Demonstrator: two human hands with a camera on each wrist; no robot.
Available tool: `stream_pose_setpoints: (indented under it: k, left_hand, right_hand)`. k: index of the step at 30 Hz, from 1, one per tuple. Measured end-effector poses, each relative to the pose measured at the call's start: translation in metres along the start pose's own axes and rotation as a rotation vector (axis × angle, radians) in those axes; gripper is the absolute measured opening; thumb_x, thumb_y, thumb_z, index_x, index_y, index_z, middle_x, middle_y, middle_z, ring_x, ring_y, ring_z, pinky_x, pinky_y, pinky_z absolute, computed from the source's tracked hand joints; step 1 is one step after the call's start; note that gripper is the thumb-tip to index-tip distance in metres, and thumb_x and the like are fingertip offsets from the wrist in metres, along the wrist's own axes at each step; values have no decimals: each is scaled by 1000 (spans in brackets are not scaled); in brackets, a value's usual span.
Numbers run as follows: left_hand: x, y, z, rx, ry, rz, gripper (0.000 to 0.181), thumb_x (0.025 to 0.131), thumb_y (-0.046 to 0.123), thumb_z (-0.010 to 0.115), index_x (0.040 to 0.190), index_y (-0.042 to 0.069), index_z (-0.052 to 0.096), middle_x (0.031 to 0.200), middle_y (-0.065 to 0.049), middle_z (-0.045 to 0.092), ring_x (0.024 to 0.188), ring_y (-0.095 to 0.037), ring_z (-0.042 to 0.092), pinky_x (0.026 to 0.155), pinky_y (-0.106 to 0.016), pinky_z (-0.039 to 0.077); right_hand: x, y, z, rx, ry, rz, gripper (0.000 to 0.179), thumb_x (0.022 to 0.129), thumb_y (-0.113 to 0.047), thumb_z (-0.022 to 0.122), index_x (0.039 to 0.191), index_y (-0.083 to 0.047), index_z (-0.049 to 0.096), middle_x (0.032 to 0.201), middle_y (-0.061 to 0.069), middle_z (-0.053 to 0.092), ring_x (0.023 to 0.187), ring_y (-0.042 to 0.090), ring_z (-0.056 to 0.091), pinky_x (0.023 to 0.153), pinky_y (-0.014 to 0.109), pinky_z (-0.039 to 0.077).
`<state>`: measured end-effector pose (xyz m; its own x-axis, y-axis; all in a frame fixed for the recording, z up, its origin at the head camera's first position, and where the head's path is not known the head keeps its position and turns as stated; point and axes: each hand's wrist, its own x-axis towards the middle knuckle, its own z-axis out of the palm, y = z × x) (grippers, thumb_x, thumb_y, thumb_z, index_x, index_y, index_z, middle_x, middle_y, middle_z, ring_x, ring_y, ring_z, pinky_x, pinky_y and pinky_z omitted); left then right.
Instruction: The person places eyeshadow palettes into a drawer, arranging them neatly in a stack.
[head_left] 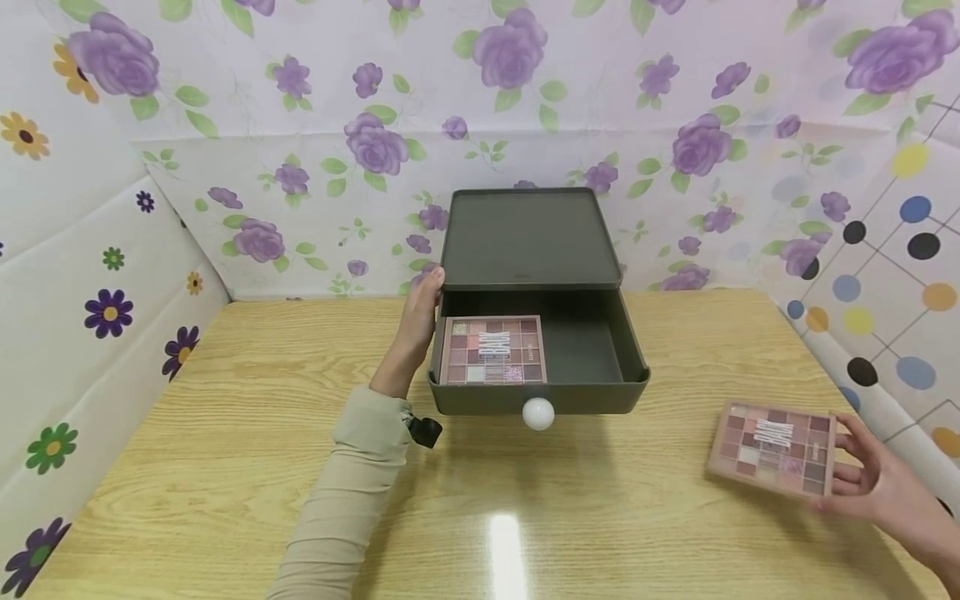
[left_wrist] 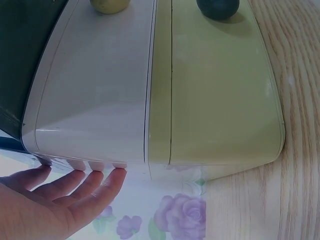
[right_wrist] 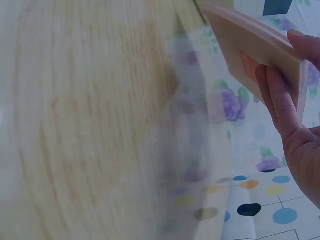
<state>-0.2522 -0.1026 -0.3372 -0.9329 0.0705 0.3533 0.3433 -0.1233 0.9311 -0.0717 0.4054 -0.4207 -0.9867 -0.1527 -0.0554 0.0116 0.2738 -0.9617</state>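
My right hand [head_left: 877, 483] pinches an eyeshadow palette [head_left: 772, 448] by its right edge, off the right side of the drawer unit. Its lid has a grid of pink and brown squares and "BACK" lettering. In the right wrist view the palette [right_wrist: 255, 55] shows its plain underside, with fingers beneath and thumb on the edge. A second, similar palette [head_left: 491, 350] lies in the left half of the pulled-out dark grey drawer [head_left: 585, 342]. My left hand [head_left: 412, 337] rests extended fingers against the drawer unit's left side; the left wrist view shows fingertips [left_wrist: 117, 176] touching that side.
The drawer unit has a dark top [head_left: 528, 237], a white middle drawer [left_wrist: 95, 85] and a yellow-green bottom drawer [left_wrist: 220, 95]. A white knob [head_left: 538, 413] juts from the pulled-out drawer's front. Wood-grain table [head_left: 262, 467] lies beneath; flower-printed sheeting [head_left: 300, 125] stands behind.
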Motion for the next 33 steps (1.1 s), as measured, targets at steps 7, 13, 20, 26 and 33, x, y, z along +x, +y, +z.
stream_pose_setpoints:
  k: [7, 13, 20, 26, 33]
  left_hand:
    - [-2, 1, 0, 28, 22, -42, 30, 88, 33, 38, 89, 8, 54, 85, -1, 52, 79, -15, 51, 71, -29, 42]
    - [-2, 0, 0, 40, 28, -70, 38, 87, 35, 37, 95, 3, 55, 88, -2, 55, 83, -16, 52, 74, -31, 43]
    - [-3, 1, 1, 51, 39, -63, 34, 87, 35, 37, 92, 4, 52, 92, -4, 50, 82, -15, 50, 74, -30, 41]
    - [-2, 0, 1, 48, 41, -47, 31, 87, 34, 38, 88, 7, 52, 87, -2, 50, 79, -13, 50, 73, -29, 41]
    - [-1, 0, 0, 35, 15, 0, 27, 88, 30, 38, 82, 11, 55, 80, 1, 55, 77, -15, 53, 73, -30, 42]
  right_hand:
    - [3, -10, 1, 131, -4, -134, 105, 66, 28, 57, 144, -23, 7, 113, -7, 44, 85, 11, 64, 60, 31, 53]
    - [5, -22, 5, 215, -10, -240, 109, 65, 32, 54, 146, -18, 2, 118, -3, 43, 86, 12, 64, 62, 29, 53]
    - [9, -34, 9, 208, -18, -293, 108, 65, 33, 54, 146, -16, 2, 123, -1, 39, 89, 13, 63, 63, 28, 52]
    - [13, -43, 10, 248, -58, -352, 107, 62, 36, 51, 146, -14, 7, 125, 1, 42, 90, 17, 64, 61, 31, 53]
    - [19, -59, 11, 294, -64, -384, 105, 57, 41, 47, 143, -9, 14, 124, 5, 42, 88, 19, 64, 61, 31, 52]
